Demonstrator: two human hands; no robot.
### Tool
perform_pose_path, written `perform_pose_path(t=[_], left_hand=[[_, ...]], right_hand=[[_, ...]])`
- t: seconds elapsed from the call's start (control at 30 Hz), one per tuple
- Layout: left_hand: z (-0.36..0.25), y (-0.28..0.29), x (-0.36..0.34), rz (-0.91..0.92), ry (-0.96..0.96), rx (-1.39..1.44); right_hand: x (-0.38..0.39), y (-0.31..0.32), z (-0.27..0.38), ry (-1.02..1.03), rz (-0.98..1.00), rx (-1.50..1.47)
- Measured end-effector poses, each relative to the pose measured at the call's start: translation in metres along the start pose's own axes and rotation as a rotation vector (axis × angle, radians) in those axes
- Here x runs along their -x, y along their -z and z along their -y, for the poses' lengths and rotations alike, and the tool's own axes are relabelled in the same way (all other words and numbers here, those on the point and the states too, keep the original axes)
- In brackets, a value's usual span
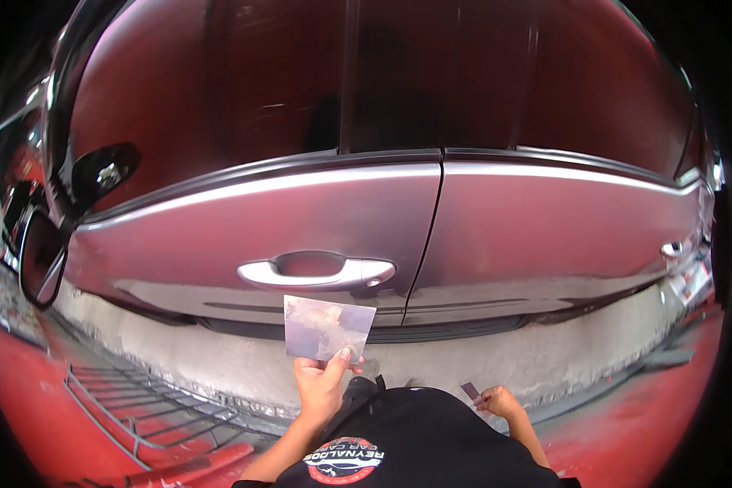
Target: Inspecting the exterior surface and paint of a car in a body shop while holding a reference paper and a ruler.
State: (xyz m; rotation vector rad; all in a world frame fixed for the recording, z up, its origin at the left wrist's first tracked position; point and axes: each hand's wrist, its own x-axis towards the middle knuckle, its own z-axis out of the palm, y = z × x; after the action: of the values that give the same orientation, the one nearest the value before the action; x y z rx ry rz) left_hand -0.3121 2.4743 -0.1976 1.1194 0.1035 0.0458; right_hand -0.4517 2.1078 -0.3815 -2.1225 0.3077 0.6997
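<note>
Your left hand (319, 386) pinches the lower edge of the blotchy grey-mauve sheet (330, 328) between thumb and fingers; the sheet stands up beyond them. Held only there, it could tip or slip if that grip loosens. Your right hand (498, 401), well to the right of those fingers, pinches a small dark strip (470, 391) near one end, so a bump could twist it loose. Past the left fingers, the sheet's top edge lies near the door handle (301, 281); I cannot tell whether they touch. Pushing forward could knock a corner against it or scuff the door (195, 236). Farther off, left of those fingers, stepping sideways could catch your foot on the barred metal rack (150, 413).
</note>
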Motion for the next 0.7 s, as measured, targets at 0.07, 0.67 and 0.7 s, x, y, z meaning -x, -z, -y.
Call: perform_pose_path(t=[0.07, 0.67, 0.7], left_hand=[[0.007, -0.004, 0.008, -0.038, 0.059, -0.007], [0.008, -0.022, 0.018, -0.060, 0.124, 0.175], [0.006, -0.020, 0.018, -0.059, 0.124, 0.181]], right_hand=[[-0.008, 0.006, -0.043, 0.024, 0.010, 0.022], [0.025, 0.028, -0.060, -0.169, 0.014, 0.114], [0.025, 0.026, -0.061, -0.171, 0.010, 0.119]])
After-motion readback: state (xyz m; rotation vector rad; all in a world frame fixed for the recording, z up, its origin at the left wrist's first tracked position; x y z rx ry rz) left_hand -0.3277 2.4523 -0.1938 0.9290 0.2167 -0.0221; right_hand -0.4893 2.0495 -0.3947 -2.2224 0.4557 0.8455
